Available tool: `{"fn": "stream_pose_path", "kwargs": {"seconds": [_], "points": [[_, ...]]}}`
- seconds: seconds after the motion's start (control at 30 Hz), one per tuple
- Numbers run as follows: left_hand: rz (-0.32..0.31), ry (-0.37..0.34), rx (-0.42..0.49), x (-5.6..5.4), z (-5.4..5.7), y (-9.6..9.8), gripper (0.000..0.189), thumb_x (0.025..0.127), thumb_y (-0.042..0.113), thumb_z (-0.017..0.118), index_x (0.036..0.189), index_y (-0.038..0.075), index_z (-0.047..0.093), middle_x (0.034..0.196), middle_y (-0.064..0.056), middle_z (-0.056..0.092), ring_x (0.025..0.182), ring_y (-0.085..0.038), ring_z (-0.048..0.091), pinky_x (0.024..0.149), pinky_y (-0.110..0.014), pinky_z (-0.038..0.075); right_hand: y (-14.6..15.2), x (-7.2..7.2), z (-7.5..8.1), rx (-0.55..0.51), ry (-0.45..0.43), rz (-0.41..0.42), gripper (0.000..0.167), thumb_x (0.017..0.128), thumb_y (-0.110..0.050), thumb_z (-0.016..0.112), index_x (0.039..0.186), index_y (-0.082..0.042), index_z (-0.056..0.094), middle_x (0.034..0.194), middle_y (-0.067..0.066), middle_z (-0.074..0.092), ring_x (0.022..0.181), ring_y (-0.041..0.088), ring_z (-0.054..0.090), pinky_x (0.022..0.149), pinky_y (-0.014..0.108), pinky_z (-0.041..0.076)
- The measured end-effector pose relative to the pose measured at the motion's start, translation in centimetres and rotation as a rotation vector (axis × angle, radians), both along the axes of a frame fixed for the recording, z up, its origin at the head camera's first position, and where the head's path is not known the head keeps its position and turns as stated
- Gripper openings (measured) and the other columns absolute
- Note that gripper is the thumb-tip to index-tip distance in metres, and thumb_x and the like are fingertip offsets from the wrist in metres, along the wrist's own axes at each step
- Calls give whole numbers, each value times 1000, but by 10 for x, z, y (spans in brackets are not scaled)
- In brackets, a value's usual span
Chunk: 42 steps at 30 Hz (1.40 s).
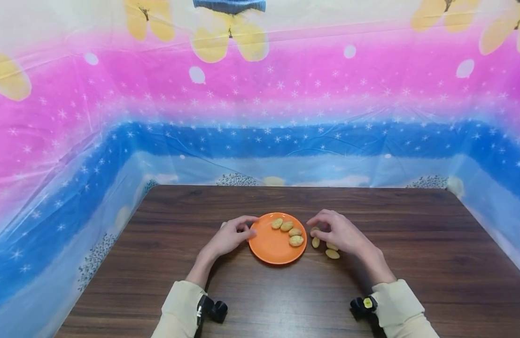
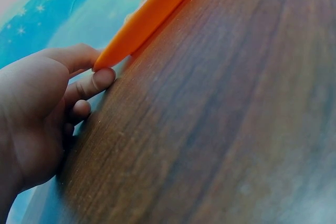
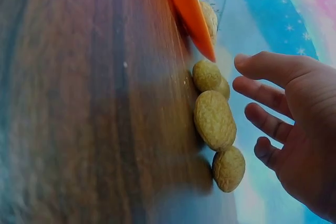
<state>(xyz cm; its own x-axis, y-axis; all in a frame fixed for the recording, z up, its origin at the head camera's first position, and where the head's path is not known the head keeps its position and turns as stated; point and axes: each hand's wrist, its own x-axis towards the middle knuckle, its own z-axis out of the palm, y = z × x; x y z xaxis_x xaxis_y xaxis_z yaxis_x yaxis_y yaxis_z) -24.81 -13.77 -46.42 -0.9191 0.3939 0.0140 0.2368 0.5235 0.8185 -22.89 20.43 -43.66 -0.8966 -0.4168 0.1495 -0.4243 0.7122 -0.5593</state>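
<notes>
An orange plate [image 1: 270,249] lay on the dark wooden counter [image 1: 158,263], between the person's two hands. The left hand [image 1: 228,236] held the plate at its left edge in a narrow grip, the thumb on one side of the rim and a finger on the other, as the left wrist view showed.

Four potatoes [image 1: 287,226] sat on the plate in a curved row, running from its far middle round to its right side. Four loose potatoes [image 1: 315,242] lay on the counter just to the right of the plate, partly covered in the head view by the right hand [image 1: 337,232].

That right hand hung over them in a fairly wide grip, its thumb and fingers apart and gently bent, with nothing between them. In the right wrist view the fingertips stood a little apart from the potatoes.

Pale sleeves [image 1: 397,307] covered the forearms, and a black device [image 1: 217,311] was worn at each wrist. Behind the counter hung a pink and blue cloth [image 1: 260,108] printed with white snowflakes and yellow butterflies.
</notes>
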Motion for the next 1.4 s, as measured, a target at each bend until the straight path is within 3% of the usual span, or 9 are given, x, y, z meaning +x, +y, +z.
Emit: {"fn": "stream_pose_path", "kwargs": {"seconds": [0.27, 0.8, 1.4], "points": [[8, -12, -2, 1, 1, 0, 39, 98, 29, 67, 136, 27, 62, 80, 1, 65, 95, -22, 49, 97, -50, 25, 7, -3, -9, -10, -28, 16, 25, 97, -20, 70, 120, -13, 72, 108, 0, 62, 79, 15, 50, 65, 32, 43], [-8, 6, 8, -1, 0, 0, 39, 98, 30, 66, 137, 25, 61, 79, 1, 64, 86, -21, 52, 98, -50, 23, 15, -9, -17, 2, -79, 29, 30, 99, -13, 64, 128, -15, 69, 121, 5, 63, 89, 17, 52, 76, 37, 45], [-8, -4, 11, -1, 0, 1, 40, 98, 29, 67, 137, 25, 61, 79, 1, 64, 91, -21, 51, 99, -51, 23, 15, -10, -15, 3, -71, -38, 19, 97, -24, 70, 114, -21, 76, 107, -4, 65, 89, 15, 54, 77, 37, 46]]}}
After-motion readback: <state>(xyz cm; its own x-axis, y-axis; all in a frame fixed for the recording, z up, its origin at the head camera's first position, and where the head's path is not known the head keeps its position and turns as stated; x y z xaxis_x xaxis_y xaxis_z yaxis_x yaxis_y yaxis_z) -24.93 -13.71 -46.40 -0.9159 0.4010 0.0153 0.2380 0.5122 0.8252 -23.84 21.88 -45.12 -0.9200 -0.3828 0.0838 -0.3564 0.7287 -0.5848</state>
